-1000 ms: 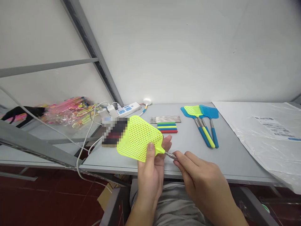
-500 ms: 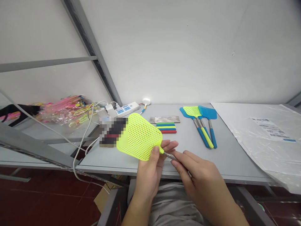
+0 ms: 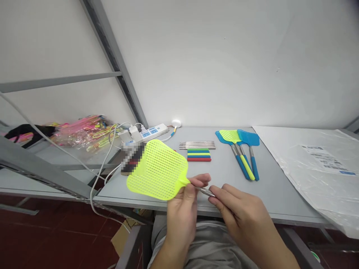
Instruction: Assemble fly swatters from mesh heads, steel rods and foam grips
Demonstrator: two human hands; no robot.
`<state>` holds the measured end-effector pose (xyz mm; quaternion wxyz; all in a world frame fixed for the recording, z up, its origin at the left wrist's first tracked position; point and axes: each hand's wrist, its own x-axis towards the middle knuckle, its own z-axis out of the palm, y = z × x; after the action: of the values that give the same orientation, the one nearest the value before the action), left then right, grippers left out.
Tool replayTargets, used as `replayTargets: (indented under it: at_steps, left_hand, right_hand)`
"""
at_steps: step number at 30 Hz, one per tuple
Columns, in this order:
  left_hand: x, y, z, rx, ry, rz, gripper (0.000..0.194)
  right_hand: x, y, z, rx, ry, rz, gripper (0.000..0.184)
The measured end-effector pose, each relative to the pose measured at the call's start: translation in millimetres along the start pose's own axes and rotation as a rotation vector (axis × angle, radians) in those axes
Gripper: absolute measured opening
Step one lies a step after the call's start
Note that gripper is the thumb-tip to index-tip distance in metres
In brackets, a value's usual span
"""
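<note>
A yellow fly swatter (image 3: pixel 159 170) with a perforated head tilts up to the left above the table's front edge. My left hand (image 3: pixel 183 209) is closed around its metal rod just below the head, thumb on the near side. Farther down the rod, my right hand (image 3: pixel 246 215) pinches the metal shaft between thumb and fingers; the lower end is hidden in that hand. Behind the hands lie several metal rods (image 3: pixel 197 145) in a row, with green, blue, yellow and red grip sleeves (image 3: pixel 199 154) in front of them.
Several blue and yellow fly swatters (image 3: pixel 245 157) lie fanned at the back right. White plastic packaging (image 3: pixel 305 160) covers the table's right side. A power strip (image 3: pixel 153 131) with white cables stands back left, near a grey metal frame post (image 3: pixel 120 74) and bagged colourful items (image 3: pixel 84 130).
The swatter's head has shifted left and slightly down. My left hand has moved from the base of the head onto the rod; my right hand still grips the shaft.
</note>
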<state>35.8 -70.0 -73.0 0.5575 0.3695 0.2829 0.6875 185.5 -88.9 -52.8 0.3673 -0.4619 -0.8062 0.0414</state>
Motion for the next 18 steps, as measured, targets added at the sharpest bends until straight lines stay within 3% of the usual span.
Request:
replayTargets:
  at_steps: [3,6,10,14,16,18]
  left_hand:
    - [9.4,15.1,-6.9,0.006,0.093,0.181,0.022]
    - [16.0,22.8,-12.0,0.015,0.108,0.259,0.021]
    - [12.0,11.7,-6.0,-0.01,0.077,0.176,0.02]
    - [-0.3,-7.4,7.4,0.041,-0.107,-0.018,0.023]
    - [-4.7,-11.9,11.2,0.061,-0.172,-0.038,0.026]
    - [-5.8,-10.7,11.8,0.081,-0.148,-0.013,0.027]
  right_hand:
    - [-2.7,4.9,-7.6,0.004,-0.078,0.013,0.018]
    - [-4.1,9.2,-14.3,-0.014,-0.118,-0.007,0.018]
    - [-2.1,10.6,-16.5,-0.056,-0.092,-0.009,0.014]
    - [2.4,8.9,-12.2,-0.105,-0.068,-0.042,0.017]
    - [4.4,8.4,-10.3,-0.102,-0.054,-0.062,0.02]
    - [5.5,8.7,-10.5,-0.079,-0.048,-0.068,0.023]
